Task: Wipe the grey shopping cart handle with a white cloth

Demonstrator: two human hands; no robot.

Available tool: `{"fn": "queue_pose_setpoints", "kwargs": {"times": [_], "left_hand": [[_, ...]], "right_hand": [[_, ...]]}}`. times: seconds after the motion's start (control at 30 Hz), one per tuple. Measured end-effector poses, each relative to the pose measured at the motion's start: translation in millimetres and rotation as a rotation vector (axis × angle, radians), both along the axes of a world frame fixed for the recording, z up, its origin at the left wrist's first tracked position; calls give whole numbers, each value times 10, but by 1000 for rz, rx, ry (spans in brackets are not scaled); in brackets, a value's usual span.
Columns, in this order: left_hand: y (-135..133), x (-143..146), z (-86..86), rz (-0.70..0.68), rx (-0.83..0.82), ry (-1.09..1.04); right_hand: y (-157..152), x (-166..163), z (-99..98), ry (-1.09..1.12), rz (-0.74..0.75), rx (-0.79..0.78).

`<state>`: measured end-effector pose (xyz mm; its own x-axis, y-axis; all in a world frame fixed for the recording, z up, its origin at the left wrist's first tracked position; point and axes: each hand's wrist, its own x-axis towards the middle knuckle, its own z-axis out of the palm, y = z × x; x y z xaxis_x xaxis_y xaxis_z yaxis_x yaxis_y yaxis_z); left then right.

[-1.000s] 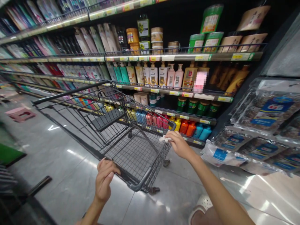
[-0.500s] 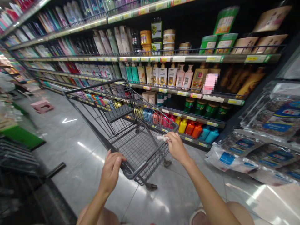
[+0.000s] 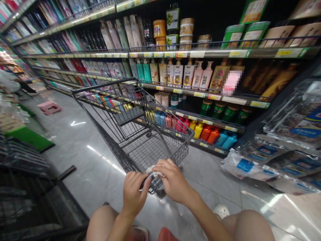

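A dark metal shopping cart (image 3: 132,117) stands in front of me, its near end towards me. My left hand (image 3: 135,189) is closed over the cart's near rim, thumb on my side. Close to its right, my right hand (image 3: 173,179) holds a crumpled white wipe (image 3: 158,171) against the same rim. Whether the wipe is tissue or cloth I cannot tell. Through the bars the cart's wire bottom (image 3: 147,147) shows nothing lying on it. The stretch of rim under both hands is partly hidden.
Shelves (image 3: 205,93) of bottles and tubs run behind the cart. Silvery packages (image 3: 265,157) hang at the right. A pink stool (image 3: 49,108) stands on the grey floor, and a person (image 3: 8,83) is far left. Dark racks (image 3: 27,197) border the near left.
My right hand has brought the wipe leftward and nearer along the rim, from the cart's right corner to beside my left hand. My left hand has shifted slightly right and now grips the rim.
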<state>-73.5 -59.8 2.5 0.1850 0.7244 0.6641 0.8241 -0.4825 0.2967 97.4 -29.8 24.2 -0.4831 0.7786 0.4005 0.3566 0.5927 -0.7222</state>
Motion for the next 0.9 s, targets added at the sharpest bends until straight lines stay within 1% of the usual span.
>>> {"fn": "queue_pose_setpoints", "kwargs": {"times": [0.1, 0.3, 0.43, 0.53, 0.63, 0.73, 0.83, 0.9], "left_hand": [[-7, -12, -28, -6, 30, 7], [-45, -3, -103, 28, 94, 18], [-60, 9, -107, 38, 136, 17], [-62, 26, -92, 37, 153, 2], [-68, 36, -89, 58, 143, -1], [-78, 32, -106, 73, 121, 0], [-78, 21, -133, 83, 124, -4], [-73, 14, -144, 76, 133, 0]], "right_hand": [[69, 139, -37, -55, 1, 63], [366, 536, -177, -123, -177, 216], [589, 798, -170, -238, -269, 286], [734, 964, -136, -292, -271, 330], [869, 1111, -133, -209, -348, 348], [993, 1209, -196, -81, -444, 300], [1039, 1192, -304, -19, -457, 244], [990, 1109, -367, 16, -463, 236]]}}
